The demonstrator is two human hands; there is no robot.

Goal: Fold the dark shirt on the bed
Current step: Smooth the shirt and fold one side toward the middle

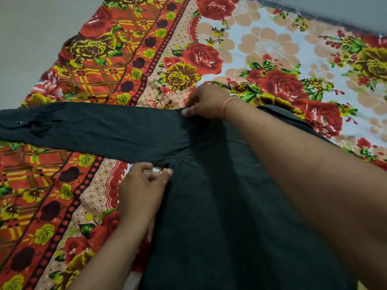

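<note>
Floral bed (272, 49) bears the limp, light dark shirt (219, 206); left hand (142, 189) at eight o'clock, right hand (206, 102) at twelve, pinch its sleeve seam (186, 139).

I am reaching both bare arms forward. My right forearm (293, 153) is stretching in from the lower right, and my right hand (206, 101) is curling its fingers downward, its thumb (187, 111) lying flat, pinching the far edge of the shirt (219, 206). My left forearm (109, 254) is coming up from below. My left hand (142, 187), nearer me, is curling its fingers toward the thumb and pinching the shirt's near edge. The hands are working apart from each other.
</note>
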